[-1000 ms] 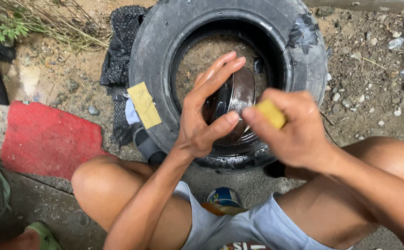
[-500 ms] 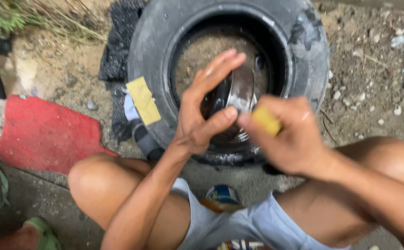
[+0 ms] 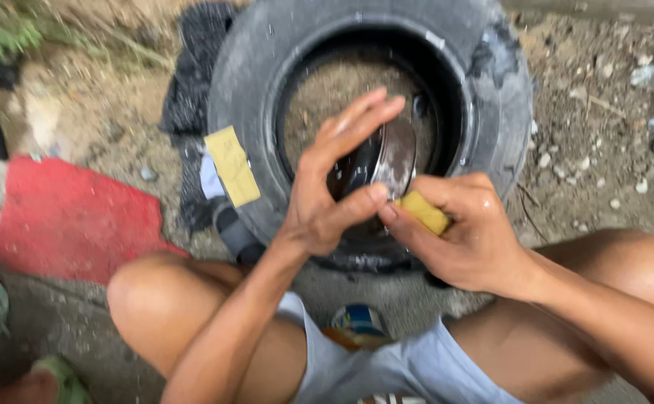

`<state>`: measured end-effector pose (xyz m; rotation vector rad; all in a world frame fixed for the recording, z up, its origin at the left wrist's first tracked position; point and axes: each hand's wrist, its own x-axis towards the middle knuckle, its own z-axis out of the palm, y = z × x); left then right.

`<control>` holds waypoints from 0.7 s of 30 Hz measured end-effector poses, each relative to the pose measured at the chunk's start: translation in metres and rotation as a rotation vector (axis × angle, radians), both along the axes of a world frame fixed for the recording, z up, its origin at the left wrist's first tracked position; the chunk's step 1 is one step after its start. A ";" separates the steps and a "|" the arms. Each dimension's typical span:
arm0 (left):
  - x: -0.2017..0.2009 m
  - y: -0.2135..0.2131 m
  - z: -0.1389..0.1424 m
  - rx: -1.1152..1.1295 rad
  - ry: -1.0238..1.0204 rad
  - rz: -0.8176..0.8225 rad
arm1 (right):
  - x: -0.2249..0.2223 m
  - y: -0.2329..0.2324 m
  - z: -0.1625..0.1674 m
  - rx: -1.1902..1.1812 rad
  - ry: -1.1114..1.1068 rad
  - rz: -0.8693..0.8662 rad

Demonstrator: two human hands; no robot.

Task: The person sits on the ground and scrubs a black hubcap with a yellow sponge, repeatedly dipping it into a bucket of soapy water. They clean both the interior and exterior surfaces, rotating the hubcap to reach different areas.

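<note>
Over tyre (image 3: pixel 267 112), hands perhaps lower now.

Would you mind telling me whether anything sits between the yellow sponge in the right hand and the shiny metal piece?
Nothing visible does. The right hand presses the yellow sponge against the lower edge of the metal piece, which the left hand holds over the tire.
</note>
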<state>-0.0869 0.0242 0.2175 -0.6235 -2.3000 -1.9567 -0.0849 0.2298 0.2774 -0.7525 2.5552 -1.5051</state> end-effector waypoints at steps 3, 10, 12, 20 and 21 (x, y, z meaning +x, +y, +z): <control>-0.005 -0.001 0.007 -0.015 0.023 -0.047 | 0.003 0.009 -0.008 0.037 0.005 -0.064; -0.004 0.000 0.011 0.034 -0.015 -0.051 | 0.004 0.007 -0.009 -0.012 -0.019 -0.038; 0.000 0.001 0.008 0.019 -0.035 -0.048 | 0.005 0.002 0.000 -0.008 -0.043 -0.021; 0.000 -0.001 -0.002 -0.028 -0.011 -0.015 | 0.008 0.000 -0.001 -0.030 0.105 0.014; -0.001 0.001 -0.001 -0.017 0.004 -0.013 | 0.004 0.004 -0.006 -0.025 0.162 0.033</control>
